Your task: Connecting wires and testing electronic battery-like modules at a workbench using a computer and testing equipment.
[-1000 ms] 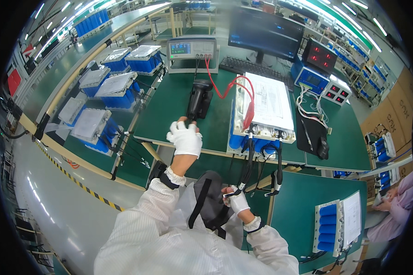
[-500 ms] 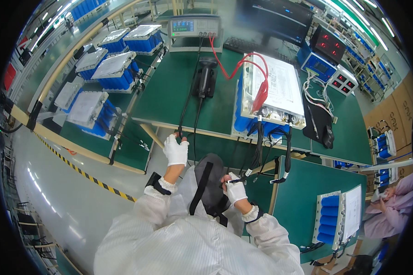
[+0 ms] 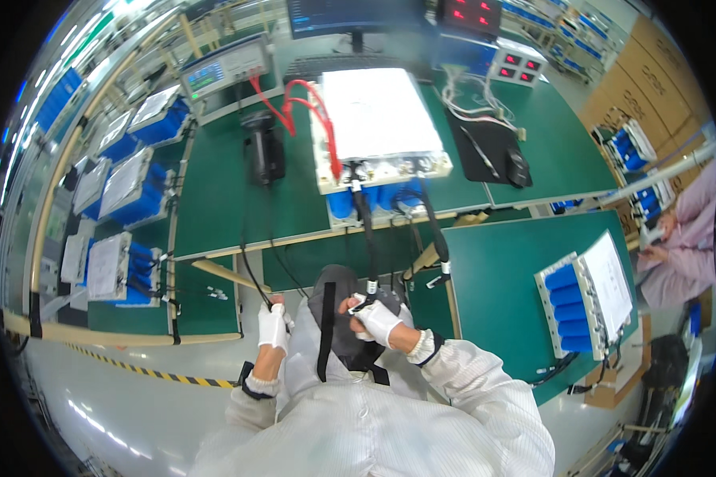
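Observation:
A blue-celled battery pack (image 3: pixel 386 169) with white end frames and a white sheet on top lies near the bench's front edge. Black cable bundles hang from its near side. Below the edge, my right hand (image 3: pixel 380 321), in a white fingerless glove, is closed on the end of a bundle, a cable connector (image 3: pixel 363 304). My left hand (image 3: pixel 273 326), gloved alike, pinches a black test lead (image 3: pixel 253 274) that runs down from the bench; its tip is hidden by the fingers. A red test lead (image 3: pixel 326 119) reaches the pack's near left corner.
A bench meter (image 3: pixel 227 70), barcode scanner (image 3: pixel 261 151), keyboard (image 3: pixel 338 63) and mouse (image 3: pixel 518 168) stand on the green bench. Another battery pack (image 3: pixel 569 306) sits on the right-hand table. Several packs (image 3: pixel 127 191) line the left rack. A co-worker's pink sleeve (image 3: pixel 680 270) shows far right.
My view has swung to the right, so the bench things appear further left. My left hand has come down and nearer my body with the test lead. My right hand still grips the connector.

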`<state>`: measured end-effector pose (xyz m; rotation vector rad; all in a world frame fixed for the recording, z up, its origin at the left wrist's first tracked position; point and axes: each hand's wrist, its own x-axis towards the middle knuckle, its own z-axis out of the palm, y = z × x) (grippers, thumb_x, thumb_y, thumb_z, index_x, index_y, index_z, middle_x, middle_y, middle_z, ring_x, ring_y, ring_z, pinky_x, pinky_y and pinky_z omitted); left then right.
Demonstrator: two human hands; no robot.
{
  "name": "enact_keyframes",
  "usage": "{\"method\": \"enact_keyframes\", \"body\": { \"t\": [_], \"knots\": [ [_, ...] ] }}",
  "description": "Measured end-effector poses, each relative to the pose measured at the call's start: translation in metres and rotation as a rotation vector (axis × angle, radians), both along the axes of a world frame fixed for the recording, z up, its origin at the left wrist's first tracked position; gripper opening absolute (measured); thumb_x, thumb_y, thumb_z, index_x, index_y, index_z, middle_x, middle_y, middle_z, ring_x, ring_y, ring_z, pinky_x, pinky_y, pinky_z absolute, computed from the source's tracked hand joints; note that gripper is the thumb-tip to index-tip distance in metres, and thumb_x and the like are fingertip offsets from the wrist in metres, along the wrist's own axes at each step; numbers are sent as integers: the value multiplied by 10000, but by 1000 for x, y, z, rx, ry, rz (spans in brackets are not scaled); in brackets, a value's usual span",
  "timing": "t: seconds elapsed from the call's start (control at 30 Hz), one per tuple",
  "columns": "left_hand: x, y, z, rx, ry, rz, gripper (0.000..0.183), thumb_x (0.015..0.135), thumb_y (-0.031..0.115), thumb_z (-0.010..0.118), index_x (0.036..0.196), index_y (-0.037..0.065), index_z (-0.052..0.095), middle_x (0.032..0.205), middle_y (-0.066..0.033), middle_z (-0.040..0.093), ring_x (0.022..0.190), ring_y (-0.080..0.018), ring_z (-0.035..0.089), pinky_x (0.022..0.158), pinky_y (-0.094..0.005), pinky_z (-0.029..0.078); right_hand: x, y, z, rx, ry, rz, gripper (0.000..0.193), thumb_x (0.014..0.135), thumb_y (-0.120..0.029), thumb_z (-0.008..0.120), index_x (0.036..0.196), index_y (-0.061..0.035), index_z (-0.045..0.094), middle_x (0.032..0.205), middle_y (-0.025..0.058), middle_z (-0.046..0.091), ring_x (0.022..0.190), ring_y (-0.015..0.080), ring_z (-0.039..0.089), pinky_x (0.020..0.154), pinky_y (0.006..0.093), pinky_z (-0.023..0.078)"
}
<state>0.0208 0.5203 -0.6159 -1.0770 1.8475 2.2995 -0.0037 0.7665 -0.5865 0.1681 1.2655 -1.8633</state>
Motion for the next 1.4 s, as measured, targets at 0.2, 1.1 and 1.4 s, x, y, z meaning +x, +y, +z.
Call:
{"method": "enact_keyframes", "body": {
  "t": [0.2, 1.1, 1.4],
  "knots": [
    [17, 36, 55, 490, 185, 20, 287, 962, 228, 514, 1184, 50, 479, 779, -27, 482, 710, -175, 493, 642, -343, 442, 20, -12, 15, -62, -37, -212, 271, 992, -224, 392, 841, -45, 528, 619, -16, 431, 497, 67, 378, 434, 238, 290],
    [8, 47, 87, 616, 202, 15, 260, 960, 211, 521, 1153, 37, 504, 853, -79, 569, 777, -214, 567, 675, -343, 485, 28, -19, 20, -73, -42, -122, 213, 985, -200, 411, 887, -49, 524, 586, -32, 414, 441, 65, 336, 397, 227, 248],
    [5, 46, 83, 622, 200, -4, 265, 953, 210, 533, 1146, 30, 516, 854, -80, 576, 763, -216, 578, 673, -349, 490, 15, -16, 29, 33, 213, 176, 331, 1010, -329, 358, 888, -62, 512, 544, -28, 384, 439, 63, 351, 417, 239, 276]
  ]
}}
